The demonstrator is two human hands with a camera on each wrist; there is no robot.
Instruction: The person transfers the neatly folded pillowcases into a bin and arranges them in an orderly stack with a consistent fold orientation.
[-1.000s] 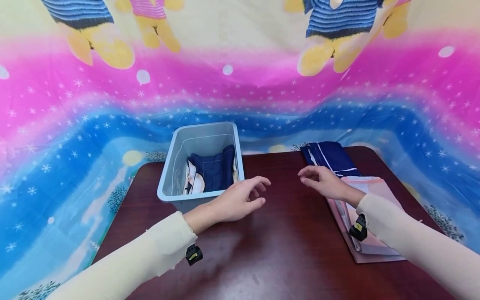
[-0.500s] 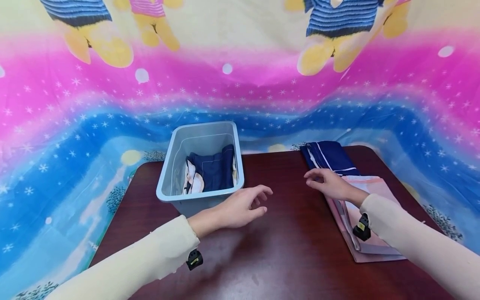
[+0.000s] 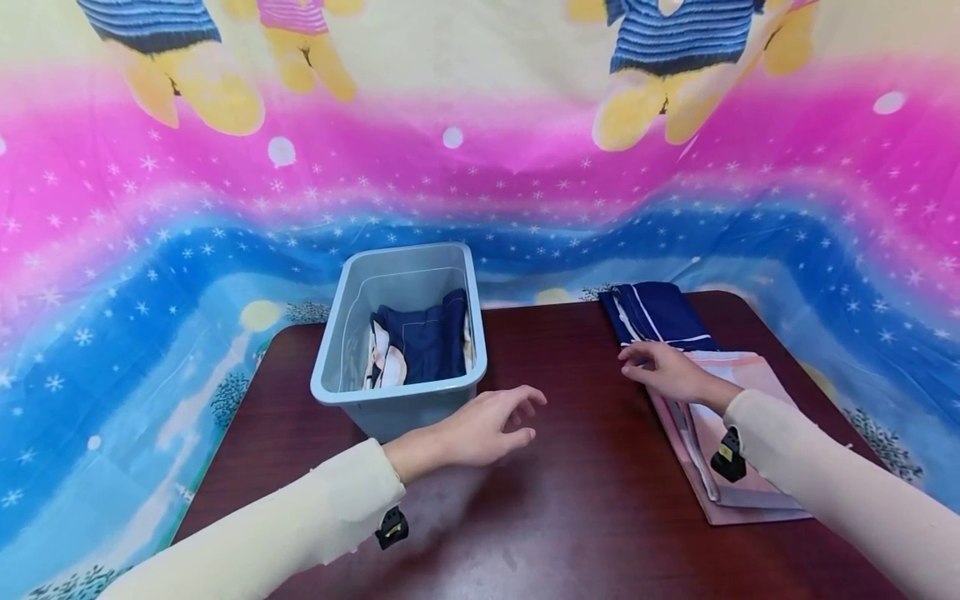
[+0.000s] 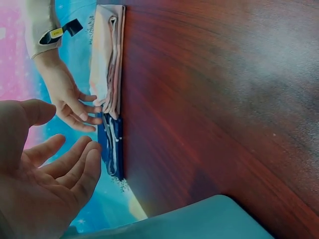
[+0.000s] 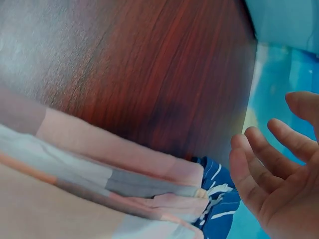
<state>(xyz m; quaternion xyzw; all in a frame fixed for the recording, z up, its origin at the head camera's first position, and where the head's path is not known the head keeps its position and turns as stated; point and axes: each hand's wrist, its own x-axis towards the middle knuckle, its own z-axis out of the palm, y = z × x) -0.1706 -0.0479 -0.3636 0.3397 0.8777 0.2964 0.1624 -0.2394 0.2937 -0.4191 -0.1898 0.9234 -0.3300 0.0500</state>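
Note:
My left hand (image 3: 480, 429) hangs in the air over the table, just right of the bin's near corner, fingers loosely bent and holding nothing. The grey-blue bin (image 3: 324, 367) stands at the left with dark blue cloth (image 3: 427, 342) and a white-and-dark patterned cloth (image 3: 387, 362) inside. My right hand (image 3: 667, 372), also holding nothing, hovers by the left edges of two folded cloths. One is pink and checked (image 3: 757, 417); the other, navy with white lines (image 3: 667, 312), lies behind it. In the right wrist view the fingers of my right hand (image 5: 279, 174) are relaxed and apart.
The dark red-brown wooden table (image 3: 570, 500) has rounded back corners. A printed curtain (image 3: 525, 183) in pink, blue and cream hangs behind it and around its sides. Each wrist carries a small black device below a cream sleeve.
My left hand has come slightly down and toward me, away from the bin's rim. My right hand has shifted a little right and down, nearer the folded cloths. Both remain without anything held.

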